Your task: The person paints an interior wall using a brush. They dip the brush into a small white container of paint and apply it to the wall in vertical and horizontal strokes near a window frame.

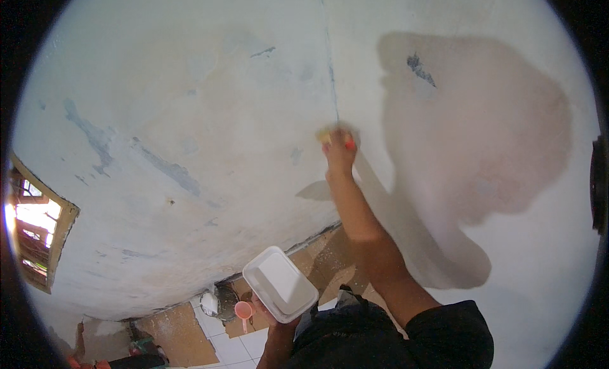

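Note:
A white rectangular plastic tray (pixel 280 284) with rounded corners is held from below and the side by my left hand (pixel 266 310), whose fingers are mostly hidden beneath it. White material seems to coat the tray's bottom. My right arm reaches up to the wall (pixel 254 115). There my right hand (pixel 341 152) is closed around a small yellowish tool (pixel 325 136) with a red part, pressed at the wall; motion blurs it, so its exact kind does not show. The tool lies at the lower end of a thin dark vertical line (pixel 329 64) in the wall.
Grey patches (pixel 166 168) mark the pale wall. A window (pixel 38 223) is at far left. Below stand a dark bucket (pixel 226 300) and a pink dipper (pixel 243 310). Cardboard (pixel 174 334) covers part of the tiled floor (pixel 229 349). Another person's arm (pixel 79 343) shows at lower left.

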